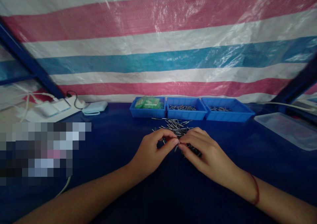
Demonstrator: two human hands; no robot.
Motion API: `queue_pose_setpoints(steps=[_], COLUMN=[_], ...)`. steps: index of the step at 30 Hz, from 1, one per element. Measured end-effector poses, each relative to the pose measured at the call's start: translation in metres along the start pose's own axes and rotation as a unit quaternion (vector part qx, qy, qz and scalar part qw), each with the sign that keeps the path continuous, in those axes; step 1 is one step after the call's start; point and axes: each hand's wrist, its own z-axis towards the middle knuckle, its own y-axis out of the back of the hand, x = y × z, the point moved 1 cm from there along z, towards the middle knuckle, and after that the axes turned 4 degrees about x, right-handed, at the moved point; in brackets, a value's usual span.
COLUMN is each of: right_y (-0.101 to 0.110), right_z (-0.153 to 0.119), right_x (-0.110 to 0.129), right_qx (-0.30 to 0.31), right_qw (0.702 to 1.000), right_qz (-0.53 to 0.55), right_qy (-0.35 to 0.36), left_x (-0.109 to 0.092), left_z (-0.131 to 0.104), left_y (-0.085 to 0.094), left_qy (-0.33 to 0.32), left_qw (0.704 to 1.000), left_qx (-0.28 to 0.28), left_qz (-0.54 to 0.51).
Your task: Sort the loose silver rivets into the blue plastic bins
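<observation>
A loose pile of thin metal pieces (176,125) lies on the dark blue table, partly hidden behind my hands. My left hand (155,148) is at the near left side of the pile, thumb and index finger pinched together. My right hand (204,149) meets it from the right, also in a pinch, with its fingertips touching or nearly touching the left ones. A small metallic piece shows at the fingertips, but which hand grips it is too small to tell. Past the pile, the middle blue bin (187,113) and the right blue bin (228,115) hold similar metal pieces.
The left blue bin (148,112) contains green packets. A light blue case (94,108) and a white power strip (53,110) with cables are at the left. A clear plastic lid (289,130) lies at the right. Behind the table hangs a striped sheet (158,60).
</observation>
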Motion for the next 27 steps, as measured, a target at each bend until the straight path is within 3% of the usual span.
queue_pose_setpoints(steps=[9,22,27], right_y=[-0.0026,0.0008,0.0063], right_z=[-0.0002,-0.0006,0.001], right_x=[-0.0041,-0.0061,-0.0013], right_qx=[0.003,-0.106,-0.125], right_qw=[1.0,0.994,0.992], right_qz=[0.024,0.035,0.009], right_qy=[-0.005,-0.023,0.026], left_x=[-0.0007,0.0036,0.0017], left_z=[0.0006,0.0008,0.0008], left_y=[0.0001,0.0011,0.0012], left_qy=[-0.004,-0.022,-0.011], left_qw=[1.0,1.0,1.0], left_qx=[0.019,0.005,0.022], left_qz=[0.0,0.007,0.001])
